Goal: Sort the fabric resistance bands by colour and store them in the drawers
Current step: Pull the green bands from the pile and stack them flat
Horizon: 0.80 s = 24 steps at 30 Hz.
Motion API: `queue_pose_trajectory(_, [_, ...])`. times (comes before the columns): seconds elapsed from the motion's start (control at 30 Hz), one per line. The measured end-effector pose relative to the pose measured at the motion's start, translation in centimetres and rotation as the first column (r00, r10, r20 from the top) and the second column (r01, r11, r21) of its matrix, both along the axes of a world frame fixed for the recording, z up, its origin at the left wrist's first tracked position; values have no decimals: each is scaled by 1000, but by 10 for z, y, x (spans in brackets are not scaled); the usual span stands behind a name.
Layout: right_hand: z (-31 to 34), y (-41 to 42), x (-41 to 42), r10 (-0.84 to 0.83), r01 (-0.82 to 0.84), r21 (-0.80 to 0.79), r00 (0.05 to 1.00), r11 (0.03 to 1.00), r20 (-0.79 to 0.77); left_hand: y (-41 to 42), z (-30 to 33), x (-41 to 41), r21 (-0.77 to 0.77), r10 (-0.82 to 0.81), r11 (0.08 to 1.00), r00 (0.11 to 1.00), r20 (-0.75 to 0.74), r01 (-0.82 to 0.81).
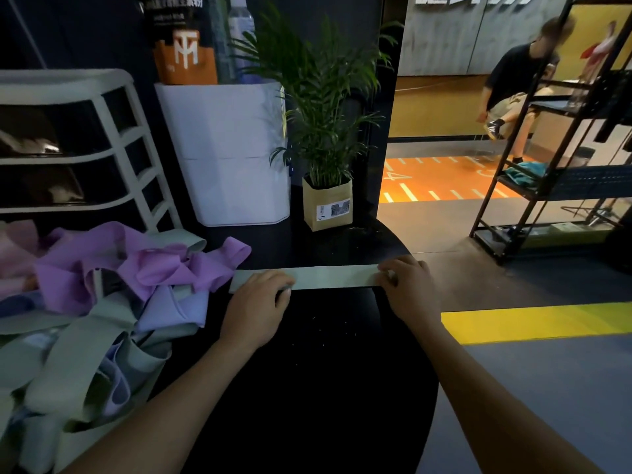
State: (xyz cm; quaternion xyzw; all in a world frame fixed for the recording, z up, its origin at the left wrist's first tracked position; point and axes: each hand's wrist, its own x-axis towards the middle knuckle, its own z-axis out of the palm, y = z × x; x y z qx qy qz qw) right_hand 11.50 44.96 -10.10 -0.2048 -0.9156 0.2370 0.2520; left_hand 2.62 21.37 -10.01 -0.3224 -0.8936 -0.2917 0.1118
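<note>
A pale green fabric band [333,276] lies stretched flat across the black round table [328,354]. My left hand [257,306] presses on its left end and my right hand [408,287] pinches its right end. To the left lies a heap of bands: purple ones [147,268], lilac-blue ones [171,313], pale green ones [78,364] and pink ones [17,248]. The white drawer unit [85,148] with dark drawers stands at the back left.
A white appliance [225,155] and a potted palm in a paper bag [326,206] stand at the table's far side. The table's right edge drops to the floor with a yellow stripe [533,323]. A black rack [554,159] and a seated person [513,87] are beyond.
</note>
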Motion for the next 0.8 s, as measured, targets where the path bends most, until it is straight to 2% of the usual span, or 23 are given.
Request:
queue_pose_trajectory(0.2, [0,0,1,2,-7,87,999,996,50,1,1,3,5,11,1000,1000,14,-12])
queue_pose_trajectory(0.43, [13,-20,4,-21,15,70,996,997,84,-6,10,9,-51,-10,999,998,66,13])
queue_pose_trajectory(0.63, [37,-91,-4,142,-141,-22,989,990,34,-42,39,24,-45,37,998,999,-7,-38])
queue_pose_trajectory(0.8, [48,-159,-11,290,-291,-12,956,957,-47,-92,69,43,-47,90,994,993,-77,-94])
